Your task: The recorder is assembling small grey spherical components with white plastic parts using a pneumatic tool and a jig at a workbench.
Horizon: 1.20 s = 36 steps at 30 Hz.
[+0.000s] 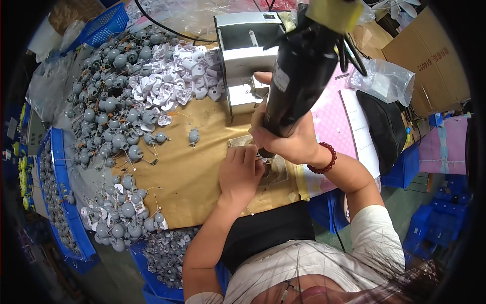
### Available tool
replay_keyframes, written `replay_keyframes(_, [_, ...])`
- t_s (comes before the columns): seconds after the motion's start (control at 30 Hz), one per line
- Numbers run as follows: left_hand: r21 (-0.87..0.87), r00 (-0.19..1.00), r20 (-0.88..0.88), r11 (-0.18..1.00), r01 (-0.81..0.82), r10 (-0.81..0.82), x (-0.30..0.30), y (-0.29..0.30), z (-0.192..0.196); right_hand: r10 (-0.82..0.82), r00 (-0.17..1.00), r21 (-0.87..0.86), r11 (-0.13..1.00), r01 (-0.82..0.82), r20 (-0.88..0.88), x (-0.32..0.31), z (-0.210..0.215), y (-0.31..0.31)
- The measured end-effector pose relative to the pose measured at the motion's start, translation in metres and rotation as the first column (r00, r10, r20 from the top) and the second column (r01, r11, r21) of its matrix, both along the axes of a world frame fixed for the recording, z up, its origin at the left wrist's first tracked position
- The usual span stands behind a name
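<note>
My right hand [296, 144] is wrapped round a black power screwdriver [301, 76], held upright with its tip pointing down at the table. My left hand [239, 169] is beside that tip, its fingers curled closed on a small part that they mostly hide. Below both hands is a worn patch [276, 175] of the brown table covering [187, 190]. One grey round part with thin wires [194, 136] lies by itself, left of my left hand.
Behind my hands stands a silver and black machine [248, 53]. Heaps of grey round parts [109, 104] and white plastic pieces [174, 73] cover the left side. Blue bins [56, 167] flank the table. A black pouch [379, 131] and a cardboard box [430, 61] are at right.
</note>
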State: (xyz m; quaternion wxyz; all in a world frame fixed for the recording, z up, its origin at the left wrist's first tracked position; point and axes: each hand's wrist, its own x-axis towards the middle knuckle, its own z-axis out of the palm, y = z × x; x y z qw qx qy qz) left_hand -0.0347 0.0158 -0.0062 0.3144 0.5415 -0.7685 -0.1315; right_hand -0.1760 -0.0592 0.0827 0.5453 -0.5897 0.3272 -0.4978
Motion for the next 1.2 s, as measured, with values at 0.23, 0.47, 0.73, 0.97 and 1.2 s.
replay_keyframes(0.23, [0.022, 0.999, 0.022, 0.999, -0.029, 0.029, -0.001, 0.002, 0.0, -0.001, 1.0, -0.059, 0.998, 0.001, 0.008, 0.0, -0.015, 0.008])
replay_keyframes(0.47, [0.012, 0.999, -0.012, 0.999, -0.044, 0.044, 0.0, 0.001, -0.002, 0.118, 0.978, -0.275, 0.947, -0.163, -0.173, -0.007, -0.019, 0.009])
replay_keyframes(0.73, [0.031, 0.992, -0.127, 0.999, -0.012, 0.016, -0.001, -0.001, 0.006, 0.081, 0.949, -0.413, 0.886, -0.209, -0.305, -0.014, -0.038, 0.021])
replay_keyframes(0.97, [0.036, 0.983, -0.18, 0.999, 0.036, -0.029, 0.004, -0.002, -0.004, 0.026, 0.939, -0.513, 0.832, -0.211, -0.343, -0.012, -0.039, 0.023])
replay_keyframes(1.2, [0.067, 0.96, -0.281, 0.998, 0.0, 0.019, 0.005, -0.001, -0.024, -0.212, 0.873, -0.763, 0.601, -0.239, -0.44, -0.014, -0.046, 0.019])
